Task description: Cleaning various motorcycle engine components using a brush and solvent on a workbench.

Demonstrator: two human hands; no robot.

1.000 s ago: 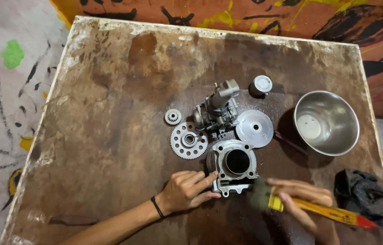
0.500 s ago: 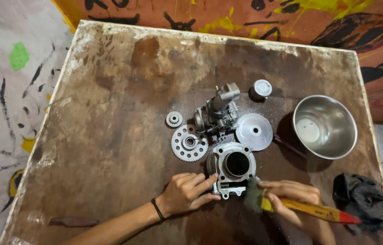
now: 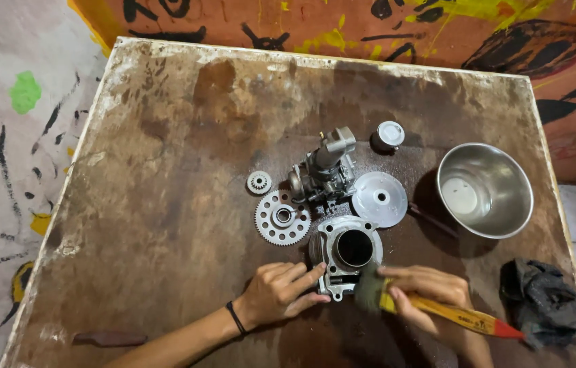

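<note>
- Head view: left hand [image 3: 280,294] lies palm down, fingers spread and pressed to the near-left flank of the engine cylinder [image 3: 346,253], steadying rather than enclosing it.
- Right hand [image 3: 431,294], just right of the cylinder, is closed around a yellow-handled brush [image 3: 438,310]; bristles touch the cylinder's near-right edge.
- Beyond the cylinder: large toothed gear [image 3: 281,218], small gear [image 3: 259,182], carburettor [image 3: 323,170], round plate [image 3: 379,199].
- Steel bowl [image 3: 484,191] and dark rag [image 3: 540,310] lie right of the cylinder.
</note>
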